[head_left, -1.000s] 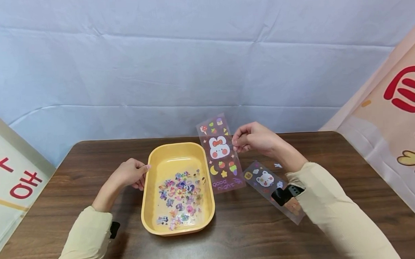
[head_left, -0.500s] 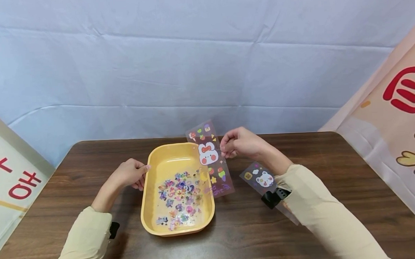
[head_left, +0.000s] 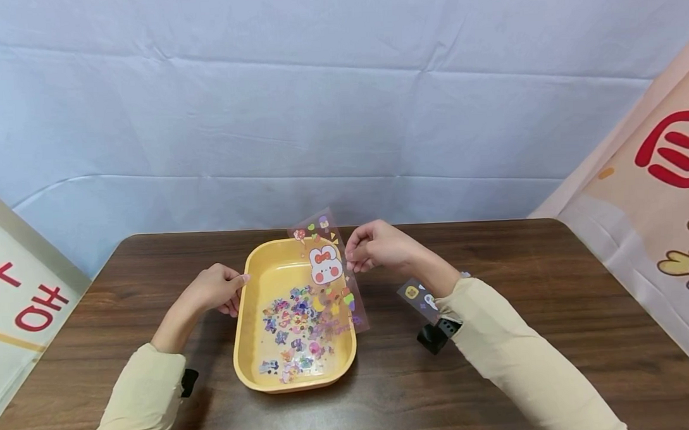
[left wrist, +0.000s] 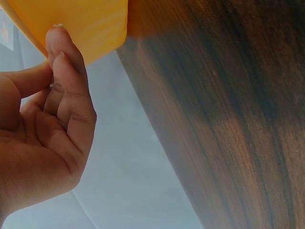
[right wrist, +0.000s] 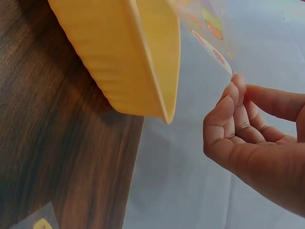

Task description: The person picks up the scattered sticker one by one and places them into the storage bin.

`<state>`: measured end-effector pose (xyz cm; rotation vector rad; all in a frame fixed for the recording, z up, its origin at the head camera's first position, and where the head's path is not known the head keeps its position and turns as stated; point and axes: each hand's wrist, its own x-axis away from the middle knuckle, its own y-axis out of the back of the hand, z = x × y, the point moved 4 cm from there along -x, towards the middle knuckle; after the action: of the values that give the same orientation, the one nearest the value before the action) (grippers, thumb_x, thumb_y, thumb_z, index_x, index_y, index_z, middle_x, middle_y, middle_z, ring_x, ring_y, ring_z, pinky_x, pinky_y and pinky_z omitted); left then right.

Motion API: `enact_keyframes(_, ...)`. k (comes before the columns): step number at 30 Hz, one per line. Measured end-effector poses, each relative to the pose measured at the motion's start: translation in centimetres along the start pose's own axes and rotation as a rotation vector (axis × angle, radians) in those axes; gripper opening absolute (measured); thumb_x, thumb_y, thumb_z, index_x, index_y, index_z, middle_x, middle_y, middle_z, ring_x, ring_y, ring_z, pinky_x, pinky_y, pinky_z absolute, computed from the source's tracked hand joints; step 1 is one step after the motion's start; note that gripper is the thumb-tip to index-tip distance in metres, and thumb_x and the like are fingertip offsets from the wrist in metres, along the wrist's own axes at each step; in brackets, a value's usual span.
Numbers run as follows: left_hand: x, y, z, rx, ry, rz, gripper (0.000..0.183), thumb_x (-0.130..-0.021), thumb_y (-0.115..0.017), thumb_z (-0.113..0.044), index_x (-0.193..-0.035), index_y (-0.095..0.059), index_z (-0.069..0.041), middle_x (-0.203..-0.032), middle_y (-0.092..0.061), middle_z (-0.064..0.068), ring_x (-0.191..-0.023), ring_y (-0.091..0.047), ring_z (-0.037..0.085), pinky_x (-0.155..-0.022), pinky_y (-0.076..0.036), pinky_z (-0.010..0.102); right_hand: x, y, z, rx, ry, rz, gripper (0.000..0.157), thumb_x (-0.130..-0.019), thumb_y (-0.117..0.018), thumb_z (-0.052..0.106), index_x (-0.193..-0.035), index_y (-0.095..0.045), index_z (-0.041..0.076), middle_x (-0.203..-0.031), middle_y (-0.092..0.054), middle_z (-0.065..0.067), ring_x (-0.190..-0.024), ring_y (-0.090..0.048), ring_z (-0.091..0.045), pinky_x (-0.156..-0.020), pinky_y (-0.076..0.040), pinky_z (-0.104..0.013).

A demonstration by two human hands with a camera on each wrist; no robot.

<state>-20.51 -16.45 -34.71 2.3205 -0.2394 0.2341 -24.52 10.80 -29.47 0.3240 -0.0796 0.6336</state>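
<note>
A yellow tray (head_left: 242,345) stands on the table with several small colourful stickers (head_left: 297,330) on clear film inside. My left hand (head_left: 217,288) pinches the tray's left rim between thumb and fingers, which the left wrist view (left wrist: 62,109) shows from below. In my right hand (head_left: 382,246) a clear sticker sheet (head_left: 325,266) with a white bunny face is pinched by its right edge. That sheet hangs over the tray's right side and overlaps the rim in the head view. From the right wrist view, thumb and fingertips (right wrist: 237,88) meet at the sheet's edge, above the tray's rim.
A second clear sticker sheet (head_left: 416,296) lies on the brown wooden table (head_left: 396,390), partly hidden under the right forearm. Behind the table hangs a pale cloth (head_left: 341,114). Printed banners stand at the left (head_left: 23,302) and right (head_left: 673,165).
My right hand has carried the bunny sticker sheet leftward from beside the tray to over its right side. The right forearm now covers more of the second sheet. My left hand stays at the rim.
</note>
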Motion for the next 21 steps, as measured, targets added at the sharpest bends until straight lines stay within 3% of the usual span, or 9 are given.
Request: enact_keyframes(21, 0.1, 0.1, -0.2, 0.004, 0.002, 0.005, 0.036, -0.097, -0.044, -0.016, -0.074, -0.064, 0.002, -0.053, -0.056, 0.005, -0.047, -0.059, 0.016, -0.053, -0.053, 0.036, -0.7, -2.4, -0.2, -0.031, -0.014, 0.039, 0.004, -0.085, -0.053, -0.009, -0.085, -0.057, -0.011, -0.069, -0.061, -0.012, -0.062, -0.059, -0.017, -0.058, -0.051, -0.028)
